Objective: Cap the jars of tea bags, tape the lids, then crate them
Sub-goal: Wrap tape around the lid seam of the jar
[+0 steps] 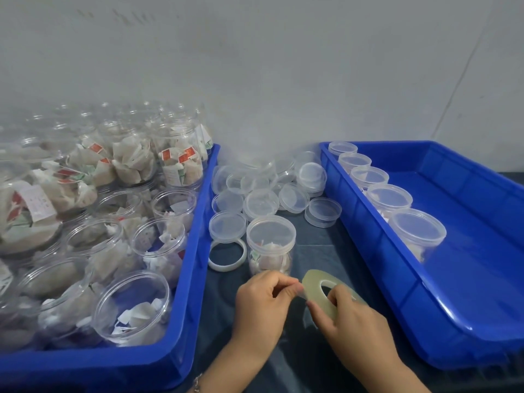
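A capped clear jar of tea bags (270, 245) stands on the dark table between two blue crates. Just in front of it my right hand (353, 321) grips a roll of clear tape (319, 293). My left hand (265, 299) pinches the tape's loose end at the roll's left edge. The left crate (195, 279) is packed with several uncapped jars of tea bags (133, 307). In the right crate (425, 307) several capped jars (416, 231) stand in a row along its left wall.
A heap of loose clear lids (261, 191) lies on the table behind the jar. An empty white tape core ring (226, 255) lies to the jar's left. A pale wall rises behind the table.
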Motion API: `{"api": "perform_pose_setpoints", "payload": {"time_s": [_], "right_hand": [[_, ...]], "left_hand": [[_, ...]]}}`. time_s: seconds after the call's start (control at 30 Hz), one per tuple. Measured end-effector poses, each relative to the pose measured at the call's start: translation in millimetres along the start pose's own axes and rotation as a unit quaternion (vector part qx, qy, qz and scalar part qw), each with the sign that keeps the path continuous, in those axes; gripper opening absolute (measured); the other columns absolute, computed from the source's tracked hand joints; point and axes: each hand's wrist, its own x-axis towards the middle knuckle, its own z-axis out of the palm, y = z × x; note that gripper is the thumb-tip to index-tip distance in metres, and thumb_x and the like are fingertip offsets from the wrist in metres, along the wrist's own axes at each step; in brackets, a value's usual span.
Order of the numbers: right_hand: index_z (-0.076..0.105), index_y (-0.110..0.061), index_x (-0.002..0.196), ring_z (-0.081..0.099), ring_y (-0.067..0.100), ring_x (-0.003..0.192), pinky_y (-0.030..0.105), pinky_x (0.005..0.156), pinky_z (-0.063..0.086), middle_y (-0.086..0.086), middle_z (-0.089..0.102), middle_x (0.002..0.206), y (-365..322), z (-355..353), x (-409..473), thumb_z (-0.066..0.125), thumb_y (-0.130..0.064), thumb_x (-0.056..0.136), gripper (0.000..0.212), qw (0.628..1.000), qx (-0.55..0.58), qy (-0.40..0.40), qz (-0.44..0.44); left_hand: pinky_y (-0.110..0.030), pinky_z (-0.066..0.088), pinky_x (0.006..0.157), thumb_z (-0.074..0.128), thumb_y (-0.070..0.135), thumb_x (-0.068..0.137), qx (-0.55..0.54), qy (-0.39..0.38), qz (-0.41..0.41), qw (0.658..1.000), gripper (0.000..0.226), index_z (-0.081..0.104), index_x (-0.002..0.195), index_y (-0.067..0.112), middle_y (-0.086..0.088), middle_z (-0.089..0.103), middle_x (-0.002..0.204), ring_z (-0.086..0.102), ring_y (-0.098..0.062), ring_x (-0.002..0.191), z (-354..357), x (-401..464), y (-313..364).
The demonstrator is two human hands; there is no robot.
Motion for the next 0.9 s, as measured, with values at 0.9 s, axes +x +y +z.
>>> {"api": "perform_pose_setpoints", "payload": {"time_s": [0.9], "right_hand": [[0.059, -0.018, 0.12, 0.063, 0.029, 0.06, 0.034, 0.05, 0.045, 0.002, 0.071, 0.073, 29, -25, 62, 0.053, -0.051, 0.085, 0.049, 0.987, -0.07, 0.101, -0.106]], "left_hand": [[-0.005, 0.04, 0.066, 0.065, 0.012, 0.086, -0.094, 0.166, -0.093, 0.977, 0.019, 0.056, 0.076, 0.025, 0.011, 0.063, 0.077, 0.058, 0.005, 0.072, -8, 21, -25]]}}
